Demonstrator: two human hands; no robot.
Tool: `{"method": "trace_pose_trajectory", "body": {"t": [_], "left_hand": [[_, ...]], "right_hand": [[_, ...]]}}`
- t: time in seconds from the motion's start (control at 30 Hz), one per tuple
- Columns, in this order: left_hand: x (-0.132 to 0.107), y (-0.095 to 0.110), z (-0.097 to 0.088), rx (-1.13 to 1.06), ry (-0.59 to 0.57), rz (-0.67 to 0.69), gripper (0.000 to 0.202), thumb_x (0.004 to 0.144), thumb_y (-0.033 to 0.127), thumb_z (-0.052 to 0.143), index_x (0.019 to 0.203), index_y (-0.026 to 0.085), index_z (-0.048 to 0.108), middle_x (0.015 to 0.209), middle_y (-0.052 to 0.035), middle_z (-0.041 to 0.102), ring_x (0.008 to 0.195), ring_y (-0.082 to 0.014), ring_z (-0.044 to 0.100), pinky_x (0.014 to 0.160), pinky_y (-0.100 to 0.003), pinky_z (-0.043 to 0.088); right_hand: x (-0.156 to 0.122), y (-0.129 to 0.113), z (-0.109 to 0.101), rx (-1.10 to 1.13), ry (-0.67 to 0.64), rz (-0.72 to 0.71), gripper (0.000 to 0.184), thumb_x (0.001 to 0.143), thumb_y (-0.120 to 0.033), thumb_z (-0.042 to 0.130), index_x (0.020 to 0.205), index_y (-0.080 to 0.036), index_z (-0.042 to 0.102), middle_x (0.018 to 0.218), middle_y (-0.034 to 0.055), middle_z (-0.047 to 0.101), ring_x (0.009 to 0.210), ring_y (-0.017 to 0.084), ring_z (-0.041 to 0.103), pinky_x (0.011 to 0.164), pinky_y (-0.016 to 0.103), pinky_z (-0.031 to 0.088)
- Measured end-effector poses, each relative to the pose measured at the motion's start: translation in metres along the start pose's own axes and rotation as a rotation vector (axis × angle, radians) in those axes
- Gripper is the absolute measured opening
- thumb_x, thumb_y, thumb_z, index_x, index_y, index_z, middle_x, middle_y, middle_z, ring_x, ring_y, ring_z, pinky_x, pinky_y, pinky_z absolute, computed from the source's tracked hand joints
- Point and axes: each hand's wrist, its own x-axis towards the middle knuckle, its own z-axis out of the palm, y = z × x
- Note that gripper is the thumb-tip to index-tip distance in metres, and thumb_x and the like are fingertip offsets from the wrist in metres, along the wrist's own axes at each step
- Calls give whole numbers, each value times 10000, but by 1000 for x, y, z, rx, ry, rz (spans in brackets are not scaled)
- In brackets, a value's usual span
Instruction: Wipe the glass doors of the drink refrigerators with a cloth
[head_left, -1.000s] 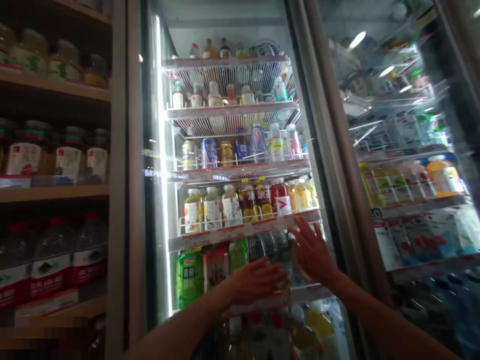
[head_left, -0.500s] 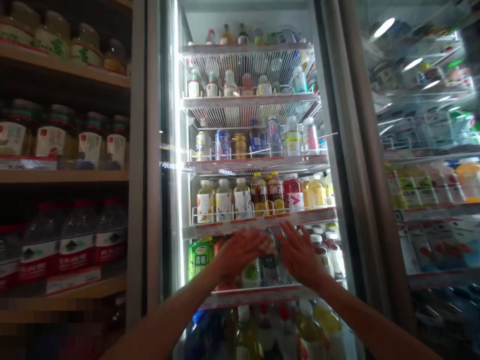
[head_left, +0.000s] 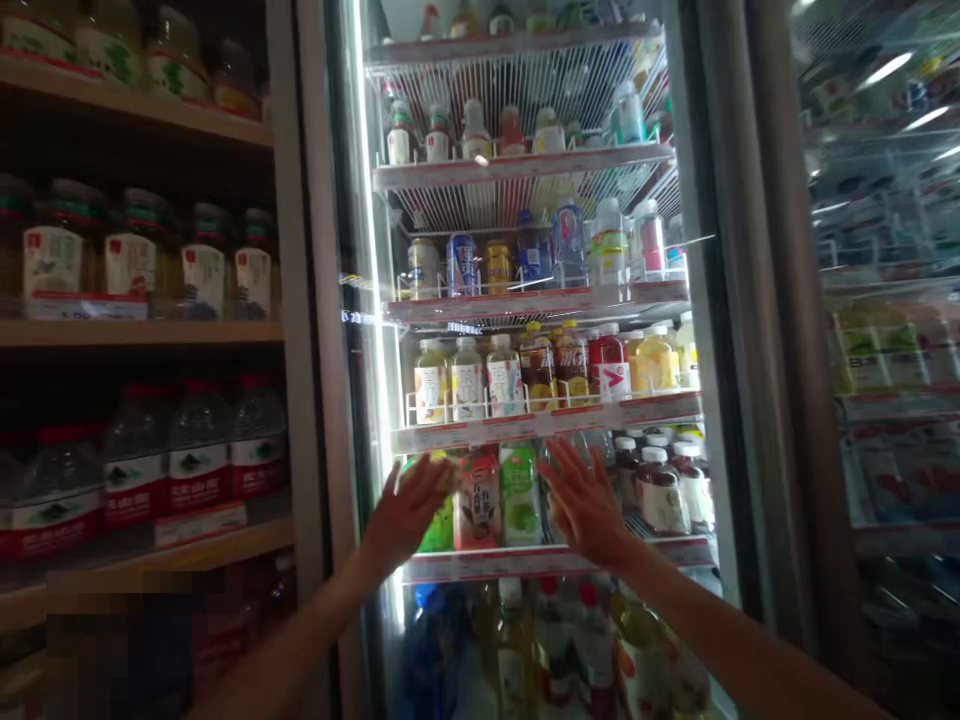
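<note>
Both arms reach out before a lit drinks cooler. My left hand (head_left: 409, 508), slightly blurred, holds nothing, its fingers stretched out and overlapping a green carton (head_left: 437, 525) on the second shelf from the bottom. To the right of it stand a red drink carton (head_left: 476, 500) and another green drink carton (head_left: 520, 495). My right hand (head_left: 587, 505) is open with fingers spread, in front of that same shelf, hiding some bottles behind it. Dark bottles with white caps (head_left: 661, 495) stand to its right. Whether either hand touches the glass is hard to tell.
Above the hands, a shelf (head_left: 547, 420) carries juice and tea bottles behind a wire rail. Large bottles (head_left: 511, 650) fill the bottom. A metal door frame (head_left: 720, 300) edges the cooler on the right. Wooden shelves (head_left: 135, 333) with jars and red-capped water bottles stand left.
My left hand has moved left, away from the right hand, uncovering the red and green cartons. My right hand stays in nearly the same place. The view has shifted slightly.
</note>
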Motion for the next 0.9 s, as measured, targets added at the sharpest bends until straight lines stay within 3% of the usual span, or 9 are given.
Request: {"method": "trace_pose_trajectory", "body": {"t": [0.07, 0.13, 0.3, 0.43, 0.47, 0.63, 0.8, 0.83, 0.9], "left_hand": [[-21, 7, 0, -86, -92, 226, 291, 865, 237, 461, 1115, 317, 586, 1303, 13, 533, 1344, -158, 287, 1147, -408, 103], [-31, 7, 0, -97, -156, 290, 308, 865, 247, 462, 1136, 346, 569, 1311, 31, 524, 1326, -152, 325, 1147, -416, 100], [-7, -10, 2, 101, 16, -220, 316, 861, 170, 449, 1138, 258, 574, 1350, -77, 477, 1365, -229, 217, 1114, -525, 130], [8, -12, 3, -44, -42, 207, 303, 858, 212, 473, 1131, 307, 564, 1330, 8, 506, 1363, -162, 231, 1144, -424, 121], [12, -14, 3, -42, -55, 228, 307, 859, 213, 474, 1136, 312, 558, 1325, 15, 512, 1361, -154, 236, 1146, -419, 116], [26, -28, 3, 199, 122, -352, 326, 863, 135, 440, 1171, 193, 528, 1370, -135, 442, 1380, -221, 158, 1117, -502, 142], [19, -21, 5, -37, 25, 159, 264, 854, 146, 462, 1053, 267, 586, 1305, -4, 534, 1358, -161, 247, 1135, -424, 156], [20, -23, 5, -26, 32, 136, 273, 858, 137, 453, 1055, 269, 589, 1312, -3, 527, 1358, -162, 248, 1135, -435, 140], [25, -27, 7, 81, 116, -104, 312, 861, 117, 438, 1119, 236, 570, 1362, -55, 469, 1370, -183, 206, 1134, -461, 104]], "right_hand": [[-2, -7, 2, 31, -31, -64, 540, 785, -98, 405, 1318, -181, 426, 1421, 107, 372, 1376, 233, 202, 1104, 529, 170], [-2, -12, 5, 45, -47, -96, 518, 779, -89, 399, 1286, -175, 459, 1412, 105, 387, 1375, 228, 207, 1108, 521, 166], [8, -24, 14, 30, -31, -60, 504, 797, -103, 404, 1298, -145, 440, 1404, 125, 394, 1380, 237, 187, 1106, 532, 150], [18, -34, 16, 51, -59, -131, 539, 785, -110, 386, 1321, -160, 416, 1410, 99, 392, 1382, 216, 184, 1118, 514, 137], [21, -35, 16, 49, -57, -137, 539, 784, -112, 383, 1320, -160, 416, 1414, 95, 387, 1383, 214, 180, 1120, 511, 134], [21, -27, 13, 6, -15, -71, 531, 783, -104, 395, 1314, -119, 416, 1426, 131, 356, 1386, 236, 162, 1114, 516, 131], [12, -18, 12, 17, -27, -107, 518, 783, -99, 396, 1300, -115, 436, 1407, 122, 390, 1377, 244, 194, 1112, 510, 127], [12, -16, 12, 11, -22, -96, 508, 787, -99, 396, 1292, -114, 444, 1404, 123, 394, 1376, 242, 196, 1112, 507, 126], [13, -13, 12, -5, 4, -54, 485, 803, -107, 397, 1285, -114, 451, 1404, 132, 392, 1376, 236, 197, 1111, 502, 130]]}}
